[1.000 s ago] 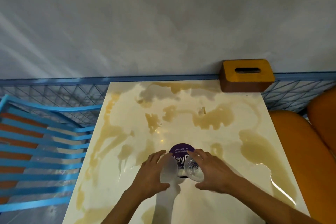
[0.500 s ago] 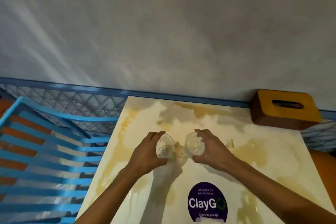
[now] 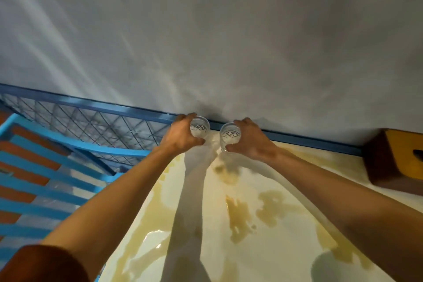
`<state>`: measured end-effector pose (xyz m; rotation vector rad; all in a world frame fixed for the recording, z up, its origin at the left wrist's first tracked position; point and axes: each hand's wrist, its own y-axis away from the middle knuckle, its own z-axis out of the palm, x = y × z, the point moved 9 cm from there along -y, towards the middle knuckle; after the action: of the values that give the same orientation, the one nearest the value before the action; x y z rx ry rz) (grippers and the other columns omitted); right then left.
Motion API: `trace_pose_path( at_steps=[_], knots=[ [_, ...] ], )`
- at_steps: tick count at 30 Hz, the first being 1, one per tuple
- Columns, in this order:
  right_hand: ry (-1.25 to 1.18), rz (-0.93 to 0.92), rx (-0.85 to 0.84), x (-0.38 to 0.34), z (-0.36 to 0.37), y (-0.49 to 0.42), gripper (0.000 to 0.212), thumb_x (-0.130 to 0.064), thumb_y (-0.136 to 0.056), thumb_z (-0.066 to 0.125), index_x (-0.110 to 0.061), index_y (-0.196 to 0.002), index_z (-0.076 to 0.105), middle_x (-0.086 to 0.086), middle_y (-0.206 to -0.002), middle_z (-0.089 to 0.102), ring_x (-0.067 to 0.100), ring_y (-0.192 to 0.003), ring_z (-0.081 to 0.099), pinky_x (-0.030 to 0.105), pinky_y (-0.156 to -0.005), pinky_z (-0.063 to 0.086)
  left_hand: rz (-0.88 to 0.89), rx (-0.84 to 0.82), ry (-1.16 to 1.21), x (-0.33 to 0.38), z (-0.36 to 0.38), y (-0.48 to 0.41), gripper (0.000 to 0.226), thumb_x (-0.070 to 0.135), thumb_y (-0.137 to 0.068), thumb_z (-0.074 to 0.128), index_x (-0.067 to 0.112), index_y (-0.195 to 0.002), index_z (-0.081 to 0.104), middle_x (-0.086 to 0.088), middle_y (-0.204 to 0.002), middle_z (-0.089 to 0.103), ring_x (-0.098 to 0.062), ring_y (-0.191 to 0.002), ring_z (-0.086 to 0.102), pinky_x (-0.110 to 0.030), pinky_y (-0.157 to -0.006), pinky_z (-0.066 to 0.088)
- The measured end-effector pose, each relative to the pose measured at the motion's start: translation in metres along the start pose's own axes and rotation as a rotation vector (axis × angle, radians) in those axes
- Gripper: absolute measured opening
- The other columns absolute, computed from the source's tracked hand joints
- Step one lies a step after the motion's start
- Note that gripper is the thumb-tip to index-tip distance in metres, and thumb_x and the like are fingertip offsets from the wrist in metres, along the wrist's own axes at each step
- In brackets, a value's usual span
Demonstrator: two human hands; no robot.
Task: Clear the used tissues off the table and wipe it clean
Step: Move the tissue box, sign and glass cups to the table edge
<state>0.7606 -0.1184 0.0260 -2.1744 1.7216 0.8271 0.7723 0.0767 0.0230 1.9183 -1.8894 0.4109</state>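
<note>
A cream table [image 3: 286, 247] stretches away from me, covered in yellowish-brown puddles of spilled liquid [image 3: 240, 220]. My left hand [image 3: 180, 136] grips a clear cut-pattern glass [image 3: 199, 128] at the table's far edge, by the wall. Beside it, my right hand [image 3: 249, 139] grips a second clear glass [image 3: 230, 136]. Both arms are fully outstretched. The two glasses sit a short gap apart. I see no tissues on the visible part of the table.
A brown and yellow tissue box [image 3: 398, 162] stands at the far right of the table against the wall. A blue metal rail with wire mesh [image 3: 91, 121] runs along the wall. A blue slatted chair [image 3: 41, 178] stands left of the table.
Both hands have carried the two glasses from the near middle of the table, by the purple sticker, out to the far edge at the wall. The view has tilted upward.
</note>
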Motion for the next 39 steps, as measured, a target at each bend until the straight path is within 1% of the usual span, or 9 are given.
trace_pose_path(
  at_steps=[4,7,15,25,28,30,34,36,39],
  knots=[
    [0.052,-0.038,-0.026,-0.011,0.009,-0.023,0.088,-0.039,-0.07,0.08,-0.011,-0.142,0.038,0.006,-0.133,0.043,0.025,-0.121,0.047,0.033,-0.098,0.044,-0.038,0.003,0.011,-0.012,0.004,-0.018,0.092,0.037,-0.066,0.085,0.021,-0.144,0.039,-0.01,-0.137,0.048,-0.03,-0.121,0.05,-0.037,-0.095,0.046],
    [0.087,-0.053,-0.013,-0.02,0.013,-0.036,0.082,-0.037,-0.07,0.079,-0.008,-0.138,0.041,0.009,-0.129,0.043,0.028,-0.118,0.048,0.037,-0.097,0.045,-0.065,0.015,0.028,-0.017,0.006,-0.026,0.092,0.038,-0.067,0.085,0.023,-0.145,0.038,-0.01,-0.141,0.045,-0.03,-0.125,0.048,-0.038,-0.097,0.045],
    [0.143,-0.031,-0.006,-0.023,0.022,-0.049,0.078,-0.037,-0.068,0.077,-0.007,-0.131,0.044,0.009,-0.124,0.042,0.03,-0.114,0.049,0.036,-0.09,0.047,-0.082,0.037,0.005,-0.019,0.012,-0.035,0.092,0.041,-0.068,0.084,0.023,-0.144,0.036,-0.007,-0.144,0.043,-0.028,-0.127,0.046,-0.039,-0.096,0.046],
    [0.124,-0.031,-0.041,-0.018,0.03,-0.048,0.086,-0.037,-0.074,0.075,-0.008,-0.144,0.033,0.011,-0.135,0.04,0.03,-0.125,0.042,0.038,-0.1,0.043,-0.092,0.027,0.009,-0.019,0.016,-0.033,0.091,0.039,-0.071,0.083,0.024,-0.145,0.033,-0.007,-0.146,0.041,-0.029,-0.128,0.046,-0.04,-0.097,0.046],
    [0.122,-0.03,-0.049,-0.019,0.03,-0.048,0.09,-0.039,-0.077,0.075,-0.009,-0.147,0.027,0.012,-0.143,0.034,0.031,-0.132,0.037,0.039,-0.106,0.039,-0.074,0.031,0.01,-0.018,0.015,-0.031,0.095,0.039,-0.071,0.083,0.024,-0.147,0.029,-0.006,-0.152,0.033,-0.03,-0.131,0.044,-0.042,-0.098,0.046],
    [0.109,-0.025,-0.049,-0.019,0.027,-0.045,0.095,-0.041,-0.08,0.074,-0.011,-0.151,0.018,0.013,-0.152,0.024,0.032,-0.138,0.027,0.041,-0.11,0.034,-0.059,0.05,0.012,-0.017,0.013,-0.025,0.1,0.039,-0.071,0.083,0.025,-0.149,0.023,-0.005,-0.157,0.022,-0.03,-0.136,0.037,-0.045,-0.101,0.046],
    [0.054,-0.026,0.022,-0.026,0.015,-0.026,0.093,-0.04,-0.086,0.069,-0.013,-0.153,0.011,0.011,-0.156,0.017,0.032,-0.143,0.019,0.043,-0.111,0.032,0.001,0.106,0.013,-0.004,0.01,0.003,0.101,0.032,-0.075,0.08,0.03,-0.152,0.014,0.003,-0.162,0.008,-0.027,-0.146,0.021,-0.052,-0.114,0.031],
    [0.03,-0.022,0.079,-0.03,0.006,-0.007,0.086,-0.037,-0.089,0.066,-0.016,-0.153,0.013,0.008,-0.156,0.019,0.029,-0.143,0.02,0.042,-0.111,0.032,0.051,0.148,0.036,0.007,0.005,0.025,0.095,0.026,-0.077,0.077,0.032,-0.151,0.018,0.005,-0.161,0.01,-0.026,-0.146,0.021,-0.053,-0.114,0.028],
    [-0.033,-0.055,0.128,-0.032,-0.003,0.029,0.076,-0.036,-0.09,0.063,-0.019,-0.151,0.021,0.005,-0.153,0.026,0.025,-0.141,0.027,0.038,-0.112,0.033,0.091,0.164,0.127,0.019,0.001,0.059,0.081,0.018,-0.08,0.074,0.029,-0.148,0.03,0.003,-0.156,0.026,-0.023,-0.139,0.033,-0.045,-0.111,0.034]
  ],
)
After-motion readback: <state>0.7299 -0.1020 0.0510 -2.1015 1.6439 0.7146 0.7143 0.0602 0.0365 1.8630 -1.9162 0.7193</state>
